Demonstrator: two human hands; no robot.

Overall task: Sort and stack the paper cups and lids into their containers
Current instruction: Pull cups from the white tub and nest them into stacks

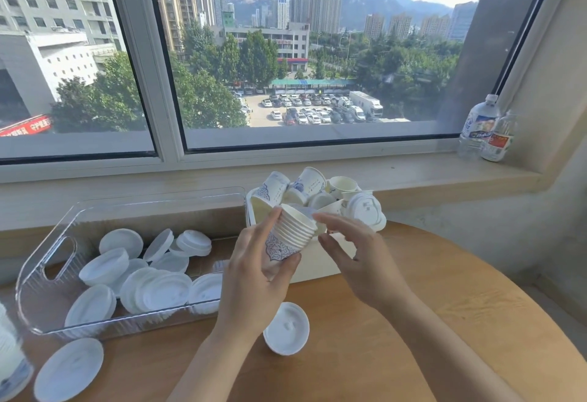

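Left hand [254, 277] grips a nested stack of paper cups [290, 233], tilted, just in front of the white bin [317, 261] of loose cups. Right hand [359, 252] hovers beside the stack's rim, fingers relaxed, holding nothing. Left of that bin, the clear tray [41, 274] holds lids.

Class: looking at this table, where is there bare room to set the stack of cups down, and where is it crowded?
Bare wood lies right of the right hand, out to the table edge. Crowded: the clear tray of lids, the white box of cups behind the stack of cups, and loose lids by the left hand.
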